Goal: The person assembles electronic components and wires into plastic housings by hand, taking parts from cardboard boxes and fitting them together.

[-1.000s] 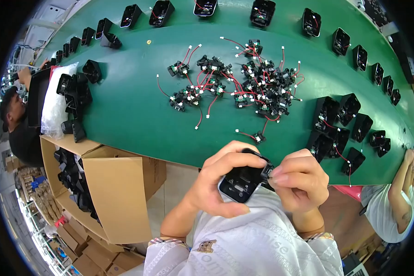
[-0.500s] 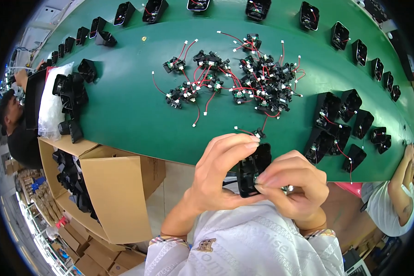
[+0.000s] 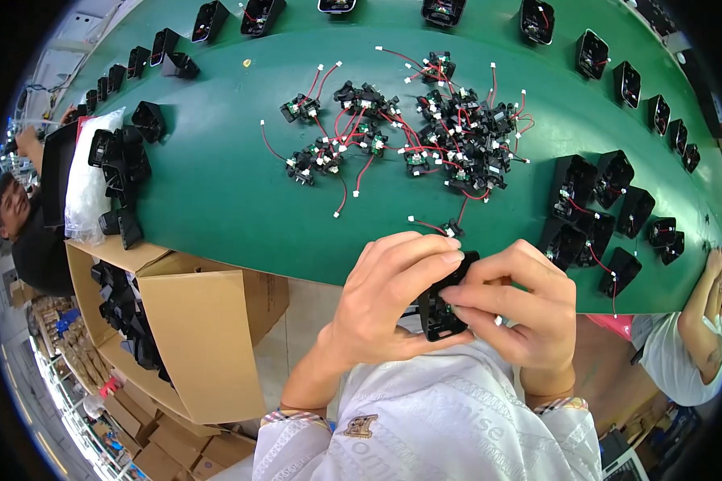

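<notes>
My left hand (image 3: 381, 293) is closed around an open black plastic housing (image 3: 444, 322), thumb along one side, just off the table's near edge. Over the opening, my right hand (image 3: 529, 301) pinches with thumb and forefinger inside the housing; what the fingertips grip is hidden. A small white plug (image 3: 499, 321) shows under the right fingers. Right beyond my left fingertips, a small black module (image 3: 452, 228) with a red wire lies on the table.
A heap of wired modules (image 3: 473, 136) covers the middle of the green table (image 3: 217, 176). Black housings (image 3: 573, 184) stand at right and along the far edge. At left are a plastic bag (image 3: 88, 184) and a cardboard box (image 3: 196, 345) of black parts. Two people sit nearby.
The housing has tilted a little in my left hand, and my right fingers have shifted slightly up over its opening. The person at far left has turned their head.
</notes>
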